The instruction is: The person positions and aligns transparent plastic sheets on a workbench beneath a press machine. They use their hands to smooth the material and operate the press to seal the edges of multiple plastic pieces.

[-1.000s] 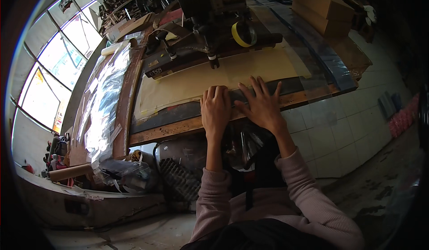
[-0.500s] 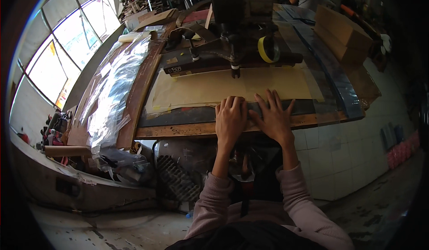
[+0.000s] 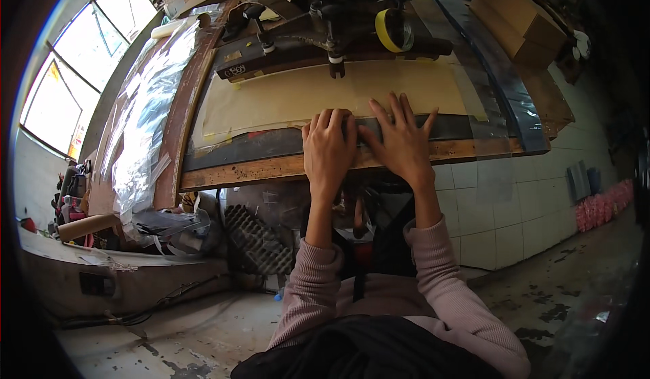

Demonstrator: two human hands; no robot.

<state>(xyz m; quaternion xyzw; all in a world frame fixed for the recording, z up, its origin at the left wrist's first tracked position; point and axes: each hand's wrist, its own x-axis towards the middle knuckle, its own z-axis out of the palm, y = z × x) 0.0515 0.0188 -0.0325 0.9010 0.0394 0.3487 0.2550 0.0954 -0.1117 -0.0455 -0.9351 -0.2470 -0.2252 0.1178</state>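
Note:
My left hand (image 3: pixel 330 147) lies palm down on the near edge of a wooden work table (image 3: pixel 257 169), its fingers curled over a dark strip (image 3: pixel 250 145). Beside it, my right hand (image 3: pixel 402 141) rests flat with fingers spread on the same dark strip. Just beyond the fingertips lies a wide beige sheet (image 3: pixel 291 95). Neither hand holds anything. A dark machine head (image 3: pixel 325 30) with a yellow tape roll (image 3: pixel 393 30) stands over the far side of the sheet.
Clear plastic sheeting (image 3: pixel 145 115) lies along the left of the table, by the windows (image 3: pixel 61 88). A cardboard box (image 3: pixel 518 24) stands at the far right. Below the table are a white tiled wall (image 3: pixel 501 210), bags and clutter (image 3: pixel 203 227), and a stained concrete floor (image 3: pixel 189 331).
The view has shifted so the table and hands sit more to the centre. Both hands stay pressed flat on the table's near edge, the right hand's fingers a little more spread.

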